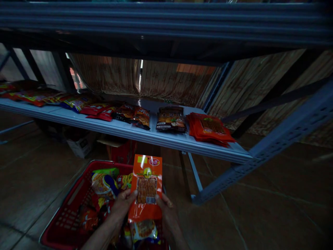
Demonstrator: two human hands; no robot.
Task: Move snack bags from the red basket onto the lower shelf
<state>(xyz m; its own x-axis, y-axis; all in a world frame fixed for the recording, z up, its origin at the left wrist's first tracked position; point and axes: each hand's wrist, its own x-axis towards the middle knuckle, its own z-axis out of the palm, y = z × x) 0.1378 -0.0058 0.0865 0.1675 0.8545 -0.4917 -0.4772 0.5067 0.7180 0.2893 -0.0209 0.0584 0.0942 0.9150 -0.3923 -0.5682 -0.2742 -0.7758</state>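
Between my two hands is an orange snack packet (146, 213) with a clear window showing brown strips inside. My left hand (122, 205) pinches its left edge, thumb on the front. On the opposite edge, my right hand (168, 208) grips it the same way; the fingers behind the packet are hidden. The packet is held upright above a red plastic basket (65, 208), which contains several colourful snack bags (104, 184). A stack of similar orange packets (210, 128) lies at the right end of the blue shelf (125, 130) in front of me.
Dark brown bags (171, 119), black-and-orange bags (142, 117) and red bags (100, 110) line the shelf. An upper shelf (166, 21) spans overhead. The slanting blue post (273, 152) stands at the right. Cardboard boxes (82, 144) sit on the floor beneath.
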